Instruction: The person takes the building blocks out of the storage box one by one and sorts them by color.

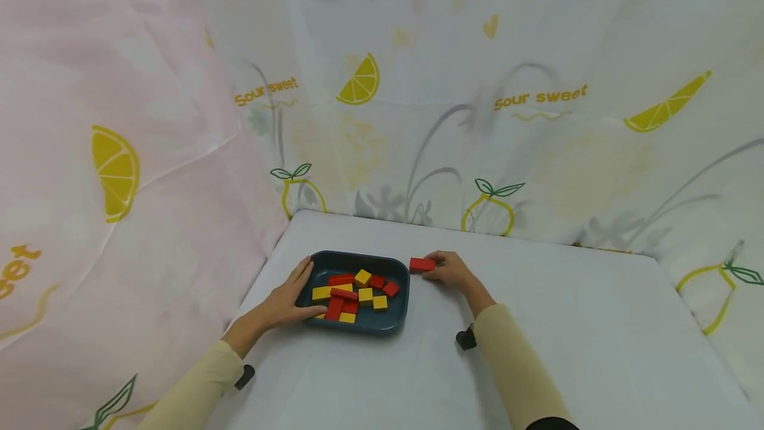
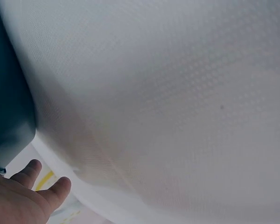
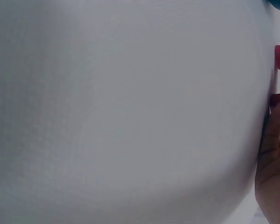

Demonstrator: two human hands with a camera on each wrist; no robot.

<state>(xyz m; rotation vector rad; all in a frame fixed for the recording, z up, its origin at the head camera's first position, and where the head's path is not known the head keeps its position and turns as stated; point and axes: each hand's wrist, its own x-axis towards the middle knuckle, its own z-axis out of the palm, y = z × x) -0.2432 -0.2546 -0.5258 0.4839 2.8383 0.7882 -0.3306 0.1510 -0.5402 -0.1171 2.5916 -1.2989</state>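
A dark blue tray (image 1: 398, 314) holds several red and yellow blocks (image 1: 365, 296), some stacked on others. My left hand (image 1: 285, 302) rests against the tray's left side, its fingers extended along the rim and the thumb across the front left corner. Two fingertips (image 2: 60, 189) stick out near the tray wall (image 2: 9, 93) in the left wrist view. Just right of the tray, my right hand (image 1: 452, 270) pinches a red block (image 1: 420, 265) by its right end, at the table surface. Red also shows by the fingers (image 3: 270, 133) in the right wrist view, cut off by the frame edge.
A white cloth covers the table (image 1: 597, 337). Behind and to the left hang pale curtains (image 1: 418, 138) with lemon prints, close to the table's edges. Dark straps or wrist devices (image 1: 467, 337) show on the forearms.
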